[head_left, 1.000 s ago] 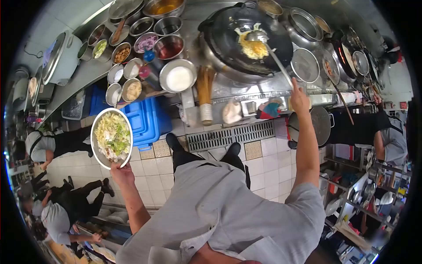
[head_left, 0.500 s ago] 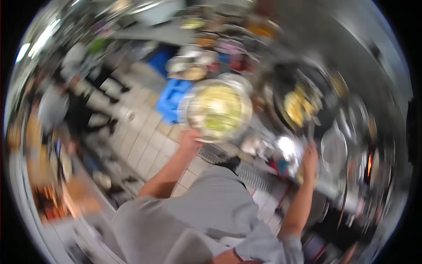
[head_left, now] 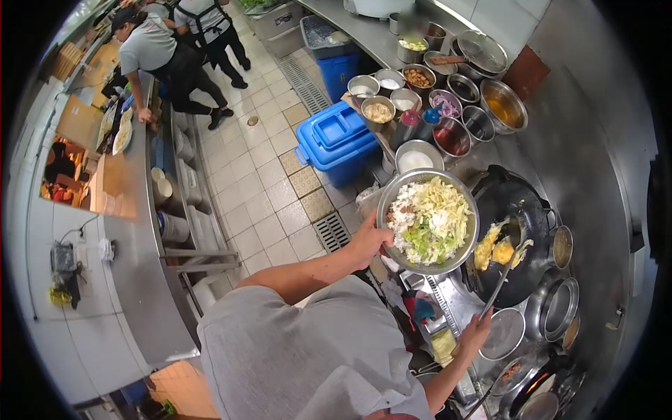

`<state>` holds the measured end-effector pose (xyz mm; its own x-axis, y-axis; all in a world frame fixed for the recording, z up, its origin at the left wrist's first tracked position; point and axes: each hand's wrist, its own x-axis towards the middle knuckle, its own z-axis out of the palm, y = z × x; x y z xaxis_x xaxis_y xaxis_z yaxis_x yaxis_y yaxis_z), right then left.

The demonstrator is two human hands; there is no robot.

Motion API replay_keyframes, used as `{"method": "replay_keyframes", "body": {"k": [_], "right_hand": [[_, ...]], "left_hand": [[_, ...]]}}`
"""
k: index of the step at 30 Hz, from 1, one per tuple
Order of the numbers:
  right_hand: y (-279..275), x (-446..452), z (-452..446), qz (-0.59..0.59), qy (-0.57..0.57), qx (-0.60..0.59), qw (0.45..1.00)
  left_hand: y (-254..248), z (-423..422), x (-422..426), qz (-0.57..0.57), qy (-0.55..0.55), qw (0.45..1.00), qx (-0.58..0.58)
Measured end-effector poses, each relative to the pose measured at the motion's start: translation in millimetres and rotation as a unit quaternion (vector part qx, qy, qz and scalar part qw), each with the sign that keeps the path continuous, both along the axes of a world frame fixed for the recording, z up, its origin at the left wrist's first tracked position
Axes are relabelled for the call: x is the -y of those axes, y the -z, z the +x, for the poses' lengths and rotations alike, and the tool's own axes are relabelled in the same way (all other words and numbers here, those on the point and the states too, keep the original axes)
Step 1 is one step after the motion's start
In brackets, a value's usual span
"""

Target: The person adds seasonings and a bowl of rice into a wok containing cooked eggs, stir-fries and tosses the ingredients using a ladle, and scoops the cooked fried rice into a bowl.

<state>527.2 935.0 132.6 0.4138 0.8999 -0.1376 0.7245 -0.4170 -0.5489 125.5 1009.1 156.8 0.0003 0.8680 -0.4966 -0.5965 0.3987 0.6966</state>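
Note:
A metal bowl point(head_left: 429, 220) of chopped cabbage, rice and green pieces is gripped at its rim by my left hand point(head_left: 371, 241), beside the wok's left edge. My right hand point(head_left: 475, 332) is closed round the handle of a long ladle point(head_left: 500, 283), whose head reaches into the black wok point(head_left: 532, 262). Yellow cooked egg point(head_left: 502, 250) lies in the wok around the ladle's head. Just behind the bowl sits a metal pot of white contents point(head_left: 415, 160).
Seasoning bowls, squeeze bottles point(head_left: 409, 120) and an oil pot point(head_left: 503, 103) stand behind the wok. A blue lidded bin point(head_left: 336, 135) is on the floor. Strainers point(head_left: 502, 334) lie near my right hand. Co-workers point(head_left: 164, 56) stand at the far-left counter point(head_left: 126, 255).
The view has swung round. My left hand has carried the bowl from beside the blue bin to the wok's edge. The egg now lies in separate clumps; the ladle stays in my right hand.

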Motion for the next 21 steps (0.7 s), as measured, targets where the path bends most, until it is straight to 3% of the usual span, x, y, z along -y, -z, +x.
{"method": "replay_keyframes", "body": {"k": [7, 11, 12, 13, 14, 16, 19, 21], "right_hand": [[1.0, 63.7, 55.2, 0.052, -0.066, 0.078, 0.993], [-43.2, 81.7, 9.3, -0.073, 0.026, -0.113, 0.991], [-51.3, 72.1, -6.7, -0.062, 0.029, -0.130, 0.989], [-62.4, 57.7, -27.7, 0.025, -0.040, -0.128, 0.991], [-68.9, 38.5, -42.9, 0.000, 0.047, -0.217, 0.975], [-5.5, 16.9, -2.2, 0.028, -0.021, -0.071, 0.997], [-29.4, -13.9, -13.6, -0.068, 0.061, 0.028, 0.995], [-11.2, 1.2, 0.4, -0.024, 0.065, 0.029, 0.997]], "left_hand": [[1.4, 35.6, 32.9, -0.031, -0.063, 0.998, 0.001], [12.0, 30.5, 28.9, -0.019, -0.064, 0.998, 0.004], [20.4, 28.6, 24.4, -0.011, -0.065, 0.998, 0.016], [29.3, 28.4, 21.7, -0.005, -0.053, 0.998, 0.030], [35.0, 25.1, 16.8, -0.001, -0.046, 0.999, 0.012], [43.4, 12.8, 13.9, -0.001, -0.004, 1.000, 0.009], [39.0, 4.2, 7.5, 0.019, 0.017, 0.999, 0.036], [32.5, 0.6, 5.3, 0.021, 0.022, 0.999, 0.032]]}}
